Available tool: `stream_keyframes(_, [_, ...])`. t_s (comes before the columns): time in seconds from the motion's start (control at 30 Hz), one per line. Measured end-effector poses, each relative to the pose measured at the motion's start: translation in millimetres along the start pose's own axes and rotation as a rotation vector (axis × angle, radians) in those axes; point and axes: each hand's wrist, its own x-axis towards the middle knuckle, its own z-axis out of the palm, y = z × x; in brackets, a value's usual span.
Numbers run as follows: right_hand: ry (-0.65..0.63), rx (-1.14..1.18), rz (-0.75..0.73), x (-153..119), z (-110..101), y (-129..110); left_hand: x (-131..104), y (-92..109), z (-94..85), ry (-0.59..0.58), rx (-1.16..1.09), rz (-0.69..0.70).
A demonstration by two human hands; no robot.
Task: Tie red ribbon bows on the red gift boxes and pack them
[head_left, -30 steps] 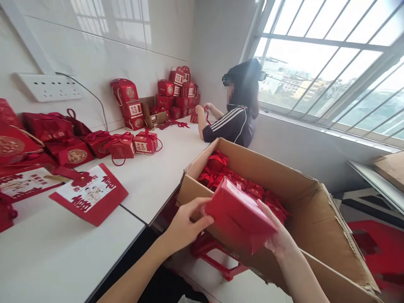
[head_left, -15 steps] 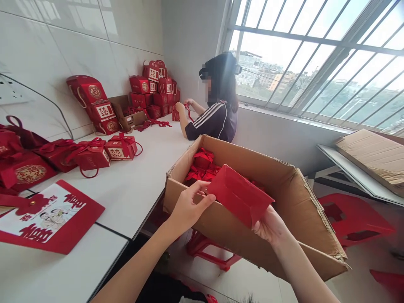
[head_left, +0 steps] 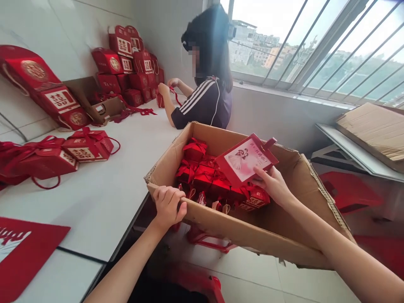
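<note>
Head view: one red box (head_left: 243,158), smooth card with flat sides, is held tilted over the open top of the carton (head_left: 217,223). Its pale pink panel is printed with a couple, and one short tab pokes out at an end. I can see the right hand (head_left: 273,185) pinching its lower edge, thumb on the print, fingers mostly hidden underneath. The left hand (head_left: 169,206) is curled firmly over the carton's rim at the near left corner.

Inside the carton, which is plain brown cardboard with rough corrugated edges, ribboned boxes (head_left: 205,174) sit packed against the left end, too crowded to count. One red plastic stool (head_left: 211,242) shows below the carton.

Left of the carton, on the smooth white table (head_left: 135,147), two blocky gift boxes (head_left: 90,145) with satin bows stand side by side, and one red card (head_left: 34,256) lies nearer. Beyond the carton, one co-worker (head_left: 205,101) in a striped sleeve handles a small red item.
</note>
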Motion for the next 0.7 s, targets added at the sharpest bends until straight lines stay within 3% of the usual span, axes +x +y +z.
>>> stream_keyframes(0.2, [-0.039,-0.347,-0.08,-11,6,6,1,-4,8.1,0.062,0.003,0.039])
stream_keyframes(0.27, [-0.044,-0.357,-0.046,-10,6,6,-1,-6,10.3,0.075,0.009,0.044])
stream_keyframes(0.5, [-0.071,0.122,0.582,-3,7,5,-8,-9,16.3,0.109,0.039,0.025])
stream_keyframes(0.7, [-0.069,0.198,0.705,-5,9,0,-8,-9,16.6,0.113,0.034,0.031])
